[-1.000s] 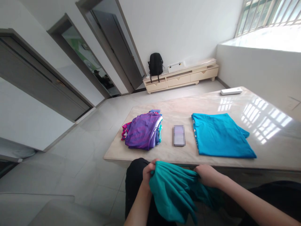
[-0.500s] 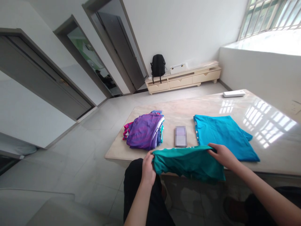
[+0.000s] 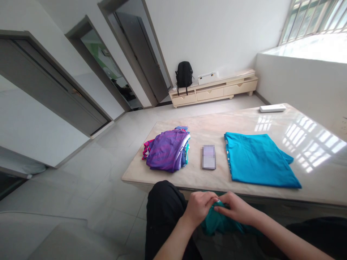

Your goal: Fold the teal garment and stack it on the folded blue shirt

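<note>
I had both hands down at my lap, just below the near edge of the table (image 3: 311,187). My left hand (image 3: 199,208) and my right hand (image 3: 235,208) met at the fingertips, each pinched shut on the bunched-up green cloth (image 3: 219,224), which hung crumpled between my wrists and over my dark trousers (image 3: 162,209). Most of the cloth sat under my hands, so only its lower folds showed. Past my hands, on the pale marble top, a blue shirt (image 3: 257,159) lay spread flat to the right, one corner poking out on its far right side. Just left of it, apart from it, lay a small flat thing (image 3: 208,157), blurred, so I could not tell what it was. Further left sat a pile of folded clothes (image 3: 168,150) with a purple piece on top. Near the far right edge of the table lay a long white bar (image 3: 272,108). Across the tiled floor, a low cream cabinet (image 3: 217,93) stood against the white wall, with a black backpack (image 3: 184,74) upright at its left end.
</note>
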`<state>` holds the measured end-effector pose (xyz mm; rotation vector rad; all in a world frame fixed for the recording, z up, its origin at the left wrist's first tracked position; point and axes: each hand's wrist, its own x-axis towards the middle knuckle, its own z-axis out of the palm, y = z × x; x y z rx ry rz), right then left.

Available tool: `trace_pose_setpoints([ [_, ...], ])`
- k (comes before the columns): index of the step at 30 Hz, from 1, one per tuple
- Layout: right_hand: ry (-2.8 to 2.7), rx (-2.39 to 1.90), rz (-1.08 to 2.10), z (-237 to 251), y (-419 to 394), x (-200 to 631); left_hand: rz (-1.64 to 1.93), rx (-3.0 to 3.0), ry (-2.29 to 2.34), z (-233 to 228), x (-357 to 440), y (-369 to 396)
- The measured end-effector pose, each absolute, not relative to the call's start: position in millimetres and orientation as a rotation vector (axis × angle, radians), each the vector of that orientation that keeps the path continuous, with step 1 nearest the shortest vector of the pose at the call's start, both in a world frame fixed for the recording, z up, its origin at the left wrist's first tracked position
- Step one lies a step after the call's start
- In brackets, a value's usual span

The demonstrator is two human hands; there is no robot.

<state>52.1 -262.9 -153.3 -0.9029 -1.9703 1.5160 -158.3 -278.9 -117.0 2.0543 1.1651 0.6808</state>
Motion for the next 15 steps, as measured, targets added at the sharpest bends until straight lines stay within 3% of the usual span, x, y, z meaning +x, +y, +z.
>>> trace_pose_setpoints([
  [9,-1.177,-0.971,1.852,-158.7,-249.7,81.5,0.693,1.542,1.184,-129.1,-146.3,-273.4],
  [15,-1.078,-0.934,1.905,-164.6,-244.1,76.9,0.833,1.236,1.054,-132.0,-145.2,-276.0],
])
